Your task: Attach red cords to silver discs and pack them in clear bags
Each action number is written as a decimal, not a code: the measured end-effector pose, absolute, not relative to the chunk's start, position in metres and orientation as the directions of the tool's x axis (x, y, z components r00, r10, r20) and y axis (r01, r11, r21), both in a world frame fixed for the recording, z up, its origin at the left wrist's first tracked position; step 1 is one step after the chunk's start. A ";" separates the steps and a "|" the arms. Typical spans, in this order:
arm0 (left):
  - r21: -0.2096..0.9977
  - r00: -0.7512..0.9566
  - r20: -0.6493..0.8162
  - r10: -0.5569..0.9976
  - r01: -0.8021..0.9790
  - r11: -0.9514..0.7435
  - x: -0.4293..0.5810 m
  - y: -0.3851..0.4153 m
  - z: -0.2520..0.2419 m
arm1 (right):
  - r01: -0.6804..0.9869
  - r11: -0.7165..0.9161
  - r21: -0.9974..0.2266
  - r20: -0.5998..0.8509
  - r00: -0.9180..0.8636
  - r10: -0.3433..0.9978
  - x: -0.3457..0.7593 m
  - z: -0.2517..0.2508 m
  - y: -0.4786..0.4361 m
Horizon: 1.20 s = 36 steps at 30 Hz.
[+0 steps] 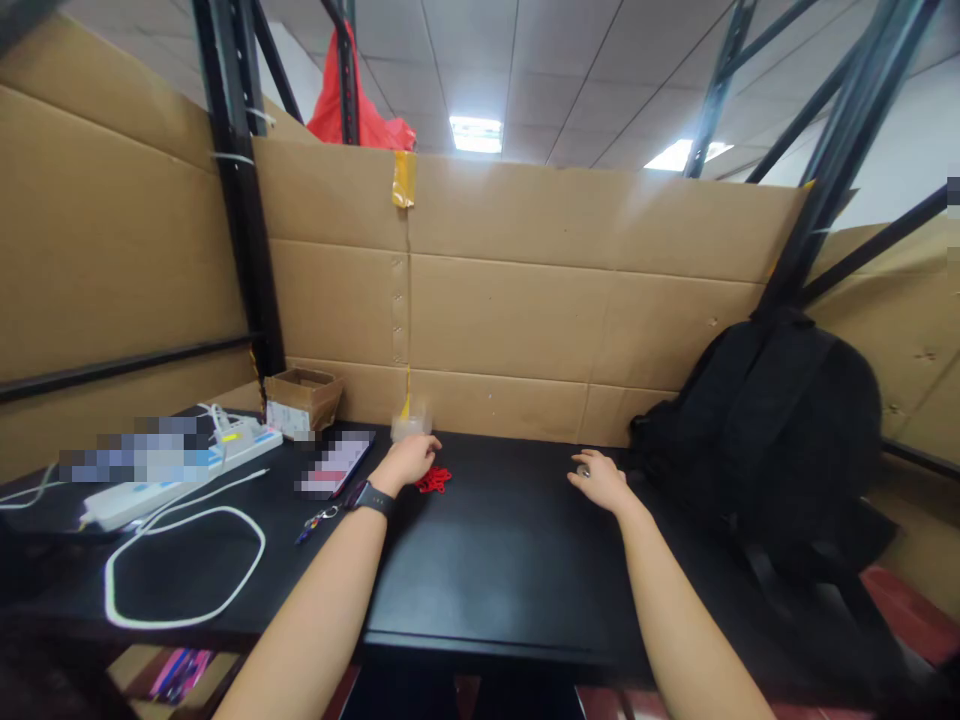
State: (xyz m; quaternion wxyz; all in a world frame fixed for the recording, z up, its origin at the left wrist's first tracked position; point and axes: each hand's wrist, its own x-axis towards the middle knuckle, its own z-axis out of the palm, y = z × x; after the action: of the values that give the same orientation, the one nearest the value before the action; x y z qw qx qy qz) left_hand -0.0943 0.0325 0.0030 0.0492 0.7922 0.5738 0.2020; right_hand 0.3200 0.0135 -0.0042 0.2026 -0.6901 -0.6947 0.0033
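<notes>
My left hand (407, 463), with a dark watch on the wrist, is over the black tabletop (510, 560) beside a small heap of red cord (435, 481). Its fingers reach to the right, apart from one another, and nothing shows in them. Just behind it is a blurred, translucent whitish item (411, 426) whose kind I cannot make out. On the right side of the table, my right hand (600, 482) is palm down with loosely bent, parted fingers and a ring on one of them. It holds nothing visible.
Left of my left arm lie a phone (339, 464), a keychain (319, 521), a white power strip (187, 480) and a looped white cable (259, 560). A small cardboard box (304, 398) stands behind. A black backpack (780, 430) sits at the right; cardboard walls (510, 300) enclose the table.
</notes>
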 end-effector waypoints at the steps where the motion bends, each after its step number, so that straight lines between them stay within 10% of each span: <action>1: 0.321 0.255 0.251 0.934 0.888 -0.329 -0.098 0.035 0.002 | 0.954 0.047 -0.297 0.243 0.028 0.970 0.325 -0.006 0.015; 20: 0.470 0.404 0.072 0.912 0.792 -0.389 -0.113 0.018 0.025 | 0.835 0.156 -0.528 0.297 0.010 0.955 0.364 -0.020 0.029; 36: 0.376 0.419 0.174 0.891 0.808 -0.453 -0.097 0.002 0.037 | 0.938 0.136 -0.320 0.336 -0.022 0.941 0.362 -0.008 0.024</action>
State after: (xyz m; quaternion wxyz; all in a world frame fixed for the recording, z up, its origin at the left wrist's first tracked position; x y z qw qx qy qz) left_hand -0.0971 0.0016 0.0372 0.1175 0.8340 0.5094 0.1762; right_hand 0.3617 0.0242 -0.0081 0.2388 -0.6572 -0.7148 0.0039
